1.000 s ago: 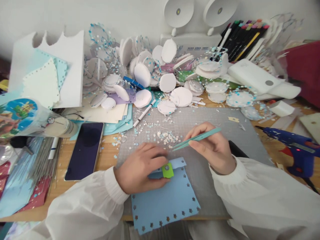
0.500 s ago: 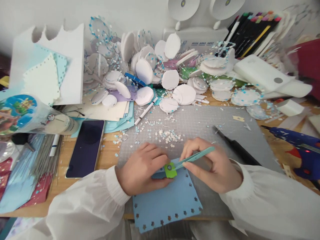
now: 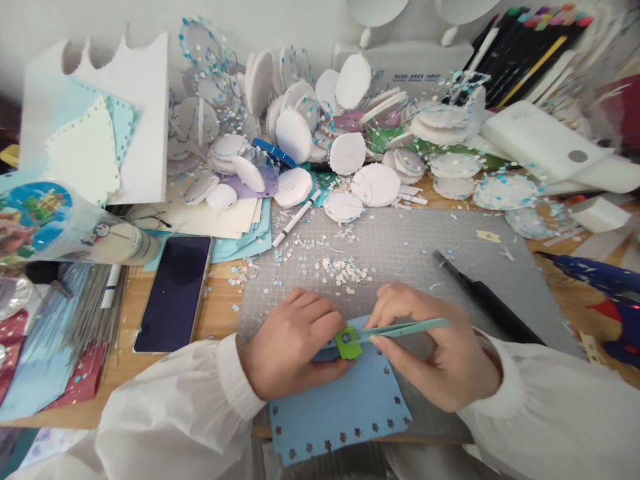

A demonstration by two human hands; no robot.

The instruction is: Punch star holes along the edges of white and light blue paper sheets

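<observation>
My left hand [image 3: 300, 343] is closed around a small craft punch, whose green end [image 3: 349, 343] pokes out past the fingers. Under it lies a sheet of blue paper [image 3: 345, 410] with small flower-shaped holes along its edges. My right hand [image 3: 430, 343] pinches pale green tweezers [image 3: 410, 327], their tips beside the punch's green end. Whether the tips hold anything is too small to tell. Beyond both hands, tiny white and blue paper flowers [image 3: 345, 271] lie in a loose pile on the grey cutting mat [image 3: 410, 247].
A black-handled craft knife [image 3: 487, 300] and a blue glue gun [image 3: 595, 273] lie on the right. At left are a phone [image 3: 175, 293], a tilted cup [image 3: 45, 220] and wire stems [image 3: 95, 307]. White foam discs [image 3: 295, 135] crowd the back.
The tweezers have swung to a flatter angle, their tips drawn slightly back to the right from the punch. My left hand keeps its hold, and the whole view has shifted slightly.
</observation>
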